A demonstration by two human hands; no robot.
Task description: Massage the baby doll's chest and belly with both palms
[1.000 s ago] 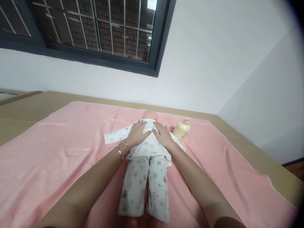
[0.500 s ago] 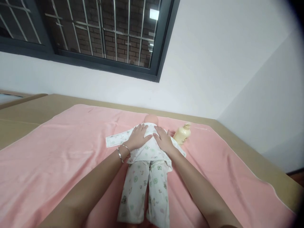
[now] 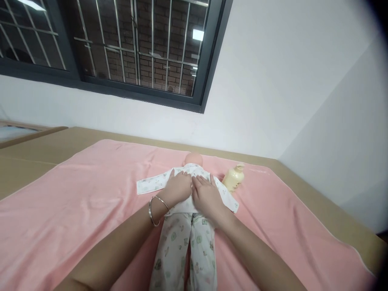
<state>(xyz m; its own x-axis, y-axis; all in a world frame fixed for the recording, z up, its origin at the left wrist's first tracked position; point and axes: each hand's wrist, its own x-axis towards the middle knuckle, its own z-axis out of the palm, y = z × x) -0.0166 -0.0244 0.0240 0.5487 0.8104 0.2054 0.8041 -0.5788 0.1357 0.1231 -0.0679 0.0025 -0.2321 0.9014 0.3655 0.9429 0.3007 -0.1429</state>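
Observation:
A baby doll (image 3: 194, 159) lies on its front or back, which I cannot tell, dressed in a white printed top (image 3: 156, 182) and matching trousers (image 3: 172, 242). Its sleeves spread out to both sides. My left hand (image 3: 178, 188), with silver bangles at the wrist, rests on the middle of the top, fingers slightly bent. Right beside it, my right hand (image 3: 207, 196) lies on the top too, its fingers stretched toward the doll's head. Both hands meet or nearly meet at the centre. Neither grips anything.
A pale yellow bottle (image 3: 235, 178) stands tilted in view by the doll's right-hand sleeve. Under everything spreads a pink blanket (image 3: 91, 194) on a tan surface (image 3: 39, 155). Behind are a white wall (image 3: 257, 81) and a barred window (image 3: 136, 52).
My hands have come together from the sides of the doll's top to its middle, and their fingers have turned inward and bent. The view has tilted up slightly.

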